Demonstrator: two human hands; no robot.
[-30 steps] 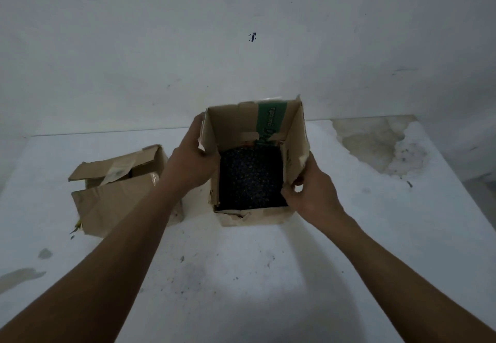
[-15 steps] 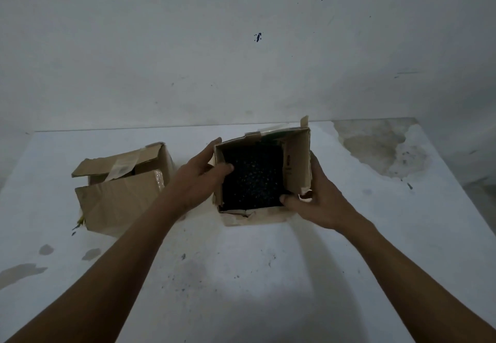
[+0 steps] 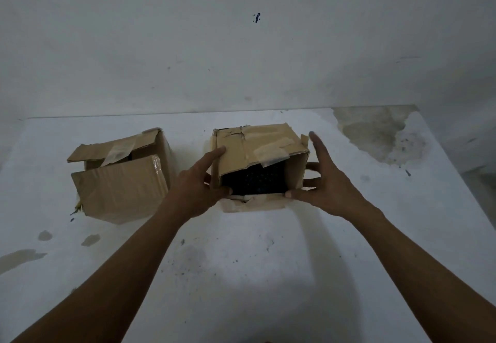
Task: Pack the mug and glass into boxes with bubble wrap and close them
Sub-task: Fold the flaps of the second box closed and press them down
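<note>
A small cardboard box (image 3: 257, 144) stands at the table's middle, its far flap folded down over the top, with old tape strips on it. Dark bubble wrap (image 3: 255, 181) shows through the gap that stays uncovered on the near side. My left hand (image 3: 200, 181) is at the box's left side, index finger on the flap's left edge and thumb at the near rim. At the right side is my right hand (image 3: 322, 179), fingers spread, thumb touching the near right corner. A second cardboard box (image 3: 120, 179) sits to the left with its flaps loosely folded. No mug or glass is visible.
The white table (image 3: 241, 262) has stains and specks; a large discoloured patch (image 3: 375, 133) lies at the back right. A white wall runs just behind the table. The table's right edge drops off near the right side of the view.
The far flap of the middle box has come down over the bubble wrap. Both hands shifted from the raised side flaps to the box's top edges, and the fingers of my right hand spread out.
</note>
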